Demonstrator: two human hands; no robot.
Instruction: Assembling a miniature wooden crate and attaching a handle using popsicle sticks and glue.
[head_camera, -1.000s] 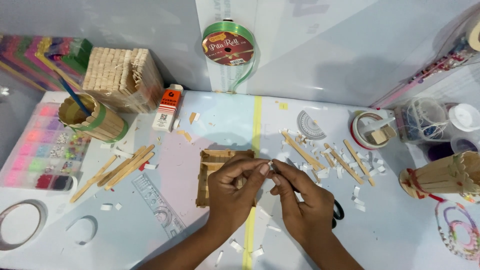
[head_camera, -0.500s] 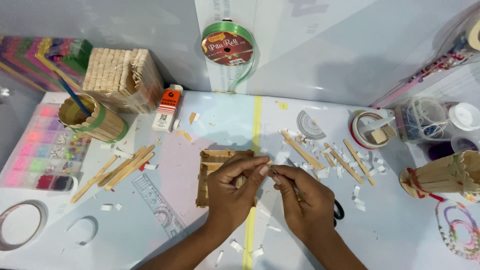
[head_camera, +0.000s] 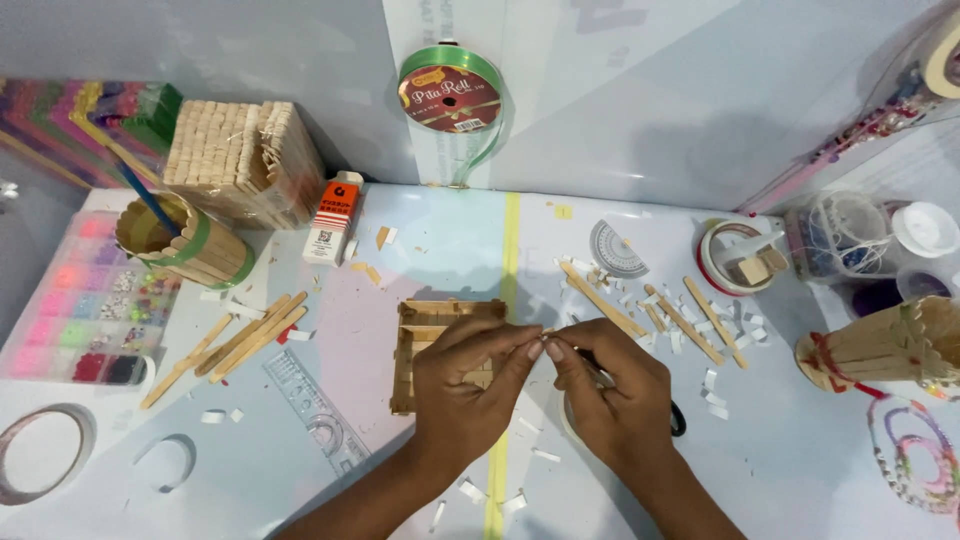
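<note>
Centrally on white tabletop (head_camera: 760, 440): wooden stick frame (head_camera: 432, 340) lying flat, partly under left hand (head_camera: 470, 385). Right hand (head_camera: 610, 395) alongside. Both grips pinched together on one tiny piece (head_camera: 541, 340), fingertips touching.

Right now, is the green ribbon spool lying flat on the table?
No, the green ribbon spool stands upright against the back wall, above the table.

A pale tabletop (head_camera: 420, 250) carries a square stick frame (head_camera: 425, 330) at centre, loose craft sticks (head_camera: 235, 340) at nine o'clock, a clear ruler (head_camera: 315, 425) at seven, a protractor (head_camera: 617, 250) at one, white paper scraps (head_camera: 715, 385) at three.
</note>
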